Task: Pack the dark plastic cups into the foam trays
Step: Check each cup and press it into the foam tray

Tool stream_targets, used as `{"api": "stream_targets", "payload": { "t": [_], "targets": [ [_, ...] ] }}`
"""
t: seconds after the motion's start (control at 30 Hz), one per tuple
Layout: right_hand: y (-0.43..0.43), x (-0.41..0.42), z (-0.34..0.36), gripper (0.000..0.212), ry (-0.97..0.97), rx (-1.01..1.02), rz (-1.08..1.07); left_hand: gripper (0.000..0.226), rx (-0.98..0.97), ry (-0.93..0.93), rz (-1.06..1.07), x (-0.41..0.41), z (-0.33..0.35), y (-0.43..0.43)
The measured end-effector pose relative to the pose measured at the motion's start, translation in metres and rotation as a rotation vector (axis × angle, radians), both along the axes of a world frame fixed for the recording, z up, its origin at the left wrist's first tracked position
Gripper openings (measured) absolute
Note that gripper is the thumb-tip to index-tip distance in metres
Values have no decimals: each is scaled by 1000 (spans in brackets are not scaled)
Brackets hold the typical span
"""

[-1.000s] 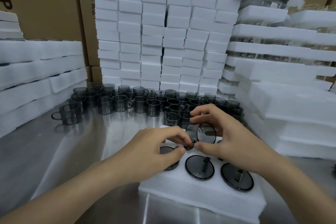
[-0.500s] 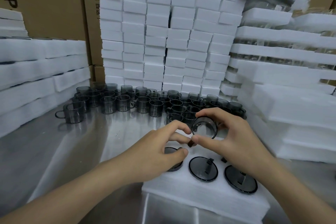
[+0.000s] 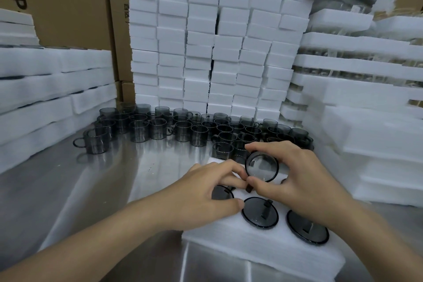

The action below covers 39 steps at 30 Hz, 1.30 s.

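Steel tabletop (image 3: 80, 190) forms the work surface, walled at 12 o'clock by stacked foam blocks (image 3: 206, 52) with cardboard boxes (image 3: 68, 7) behind them. We see the loose cups (image 3: 183, 133) massed along the foot of that wall, from 10 to 1 o'clock, within reach but out of the packing area. At 5 o'clock lies the tray (image 3: 229, 254), set close to the body so that its holes face upward. Three seated cups (image 3: 259, 213) show as dark discs in its near holes. Our right hand (image 3: 304, 181) grips one cup (image 3: 261, 165) round its rim, fingers over the top and thumb beneath, mouth turned toward us, above the far row of the tray. Our left hand (image 3: 201, 197) has bent fingers whose tips meet the handle (image 3: 249, 188) of that cup. Whether they pinch it we cannot tell. We judge this two-handed hold serves to turn the handle into line with the hole before seating. The far holes are hidden by both hands.
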State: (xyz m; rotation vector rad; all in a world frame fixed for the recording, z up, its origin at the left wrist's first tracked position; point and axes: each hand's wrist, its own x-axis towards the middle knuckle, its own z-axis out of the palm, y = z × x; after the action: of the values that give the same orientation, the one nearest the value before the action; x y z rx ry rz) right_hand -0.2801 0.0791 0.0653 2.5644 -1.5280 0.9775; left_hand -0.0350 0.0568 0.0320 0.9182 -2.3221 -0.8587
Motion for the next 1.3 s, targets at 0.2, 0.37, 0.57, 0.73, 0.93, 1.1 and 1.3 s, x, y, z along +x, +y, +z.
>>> {"api": "stream_targets", "payload": {
  "t": [0.2,0.37,0.57,0.73,0.93,1.1,1.3],
  "targets": [
    [-3,-1,-2,66,56,47,-49,33,-61,-16,51,-3,0,5],
    [-6,-2,-7,75,42,82,-97,31,-61,-8,68,-5,0,6],
    [-5,0,-9,76,69,116,-126,30,-59,-6,96,-6,-1,6],
    [-6,0,-9,71,66,120,-129,30,-64,2,100,-5,0,7],
    [-4,1,-8,69,45,133,-122,29,-87,-10,101,-6,-1,7],
    [-3,2,-7,78,41,147,-123,30,-124,-31,104,-6,-3,6],
    [-3,3,-6,81,41,160,-119,31,-171,-34,101,-7,-3,7]
  ]
}}
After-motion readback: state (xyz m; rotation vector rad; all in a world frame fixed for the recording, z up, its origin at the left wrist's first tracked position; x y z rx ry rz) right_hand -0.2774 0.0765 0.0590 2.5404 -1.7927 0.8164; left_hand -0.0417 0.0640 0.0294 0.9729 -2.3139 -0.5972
